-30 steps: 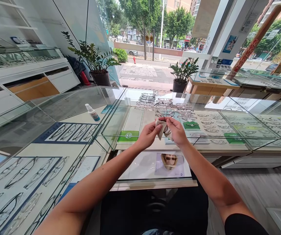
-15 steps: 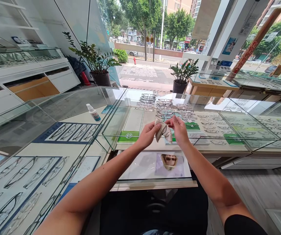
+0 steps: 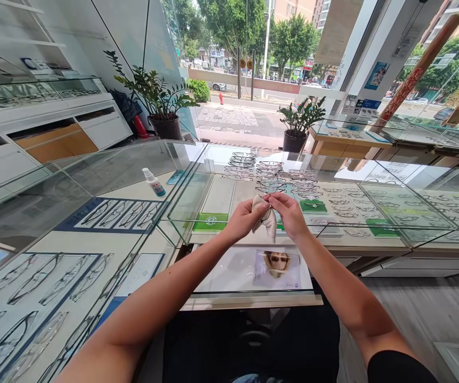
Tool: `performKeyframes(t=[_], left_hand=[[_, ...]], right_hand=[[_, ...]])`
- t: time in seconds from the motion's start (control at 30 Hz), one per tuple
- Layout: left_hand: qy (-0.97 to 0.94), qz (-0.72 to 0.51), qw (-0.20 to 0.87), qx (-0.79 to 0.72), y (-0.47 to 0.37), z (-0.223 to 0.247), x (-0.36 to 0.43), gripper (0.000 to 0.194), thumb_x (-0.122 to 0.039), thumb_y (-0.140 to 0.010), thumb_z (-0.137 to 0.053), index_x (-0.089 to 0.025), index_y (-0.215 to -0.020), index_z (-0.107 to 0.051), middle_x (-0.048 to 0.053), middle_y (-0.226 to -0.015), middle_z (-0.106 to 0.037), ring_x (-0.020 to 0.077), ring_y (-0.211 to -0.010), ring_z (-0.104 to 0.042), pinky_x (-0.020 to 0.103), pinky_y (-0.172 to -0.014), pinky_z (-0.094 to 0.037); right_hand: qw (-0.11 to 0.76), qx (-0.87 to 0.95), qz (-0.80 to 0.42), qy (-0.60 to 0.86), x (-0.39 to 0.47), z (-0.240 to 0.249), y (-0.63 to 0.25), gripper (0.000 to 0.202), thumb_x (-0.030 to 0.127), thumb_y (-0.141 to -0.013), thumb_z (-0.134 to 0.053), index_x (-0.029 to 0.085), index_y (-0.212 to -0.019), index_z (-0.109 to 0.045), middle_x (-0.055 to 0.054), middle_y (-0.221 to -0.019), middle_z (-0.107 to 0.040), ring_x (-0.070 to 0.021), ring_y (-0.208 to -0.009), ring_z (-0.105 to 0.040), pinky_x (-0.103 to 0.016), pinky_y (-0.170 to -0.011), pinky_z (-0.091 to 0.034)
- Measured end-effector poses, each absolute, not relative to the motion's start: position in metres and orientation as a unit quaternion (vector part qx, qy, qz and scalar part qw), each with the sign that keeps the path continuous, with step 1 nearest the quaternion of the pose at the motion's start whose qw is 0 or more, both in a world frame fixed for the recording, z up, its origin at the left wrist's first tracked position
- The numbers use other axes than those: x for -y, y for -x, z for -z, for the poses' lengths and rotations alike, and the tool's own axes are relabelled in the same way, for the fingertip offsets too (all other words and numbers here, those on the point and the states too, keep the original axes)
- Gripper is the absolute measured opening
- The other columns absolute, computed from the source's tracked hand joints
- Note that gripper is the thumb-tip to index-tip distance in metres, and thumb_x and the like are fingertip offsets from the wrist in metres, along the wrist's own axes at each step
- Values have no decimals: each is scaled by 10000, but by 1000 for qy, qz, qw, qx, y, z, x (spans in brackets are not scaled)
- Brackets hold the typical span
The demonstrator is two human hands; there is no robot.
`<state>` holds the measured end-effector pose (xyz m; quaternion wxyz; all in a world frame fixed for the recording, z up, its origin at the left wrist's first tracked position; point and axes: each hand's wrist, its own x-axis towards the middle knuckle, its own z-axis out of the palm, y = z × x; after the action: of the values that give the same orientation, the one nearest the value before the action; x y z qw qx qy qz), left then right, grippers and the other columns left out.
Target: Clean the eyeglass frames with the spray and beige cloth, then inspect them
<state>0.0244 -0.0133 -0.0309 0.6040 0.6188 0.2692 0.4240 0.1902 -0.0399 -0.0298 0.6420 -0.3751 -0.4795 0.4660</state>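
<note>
Head view: left grip (image 3: 245,217) pinched on a pale cloth (image 3: 270,230) that hangs below it; right grip (image 3: 289,214), nearly closed, has just drawn in beside the left, suggesting two-handed handling resumes; its own hold cannot be told

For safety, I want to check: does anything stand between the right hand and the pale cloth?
Nothing visible does. The right hand is at the top of the pale cloth, which the left hand grips.
</note>
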Motion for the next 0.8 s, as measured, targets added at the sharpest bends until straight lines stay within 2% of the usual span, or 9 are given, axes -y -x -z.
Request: performKeyframes(t=[0.2, 0.33, 0.43, 0.57, 0.7, 0.8], left_hand=[[-633, -439, 581, -264, -24, 32, 12, 707, -861, -863, -742, -169, -799, -613, -16, -648, -545, 102, -585, -429, 249, -557, -327], [-654, -409, 592, -235, -23, 34, 10, 693, -848, -908, -705, -163, -834, -627, -2, -709, -579, 120, -654, -483, 251, -609, -389], [-657, -382, 617, -204, -22, 35, 9, 661, -810, -910, -741, -157, -879, -645, 10, -764, -607, 133, -708, -524, 253, -652, -432], [-648, -344, 654, -185, -20, 31, 11, 620, -726, -861, -854, -144, -960, -665, 23, -818, -636, 138, -731, -564, 263, -680, -469], [-641, -349, 657, -190, -21, 26, 14, 641, -620, -772, -967, -135, -1085, -690, 14, -830, -636, 123, -707, -553, 247, -645, -436], [-647, -363, 634, -220, -21, 25, 16, 637, -634, -791, -941, -139, -1102, -687, -24, -748, -590, 92, -610, -471, 230, -567, -359]], right_hand=[[644, 510, -437, 367, 44, 25, -190, 244, 537, -803, -920, 299, -845, -889, -46, -1008, -808, -266, -1154, -695, -417, -1112, -548], [655, 466, -473, 360, 43, 23, -190, 176, 463, -783, -913, 290, -799, -883, -36, -992, -791, -245, -1072, -694, -382, -1038, -562], [668, 426, -491, 362, 42, 21, -191, 161, 419, -726, -916, 271, -734, -854, -31, -956, -778, -227, -1005, -685, -358, -976, -569], [668, 410, -491, 380, 40, 21, -193, 187, 427, -717, -898, 259, -729, -818, -34, -938, -777, -230, -972, -683, -366, -939, -578], [664, 406, -500, 379, 40, 23, -192, 216, 448, -720, -913, 260, -740, -809, -32, -924, -778, -226, -943, -688, -368, -925, -591], [659, 403, -514, 374, 40, 25, -189, 242, 471, -712, -938, 266, -765, -820, -27, -940, -792, -219, -926, -702, -357, -896, -604]])
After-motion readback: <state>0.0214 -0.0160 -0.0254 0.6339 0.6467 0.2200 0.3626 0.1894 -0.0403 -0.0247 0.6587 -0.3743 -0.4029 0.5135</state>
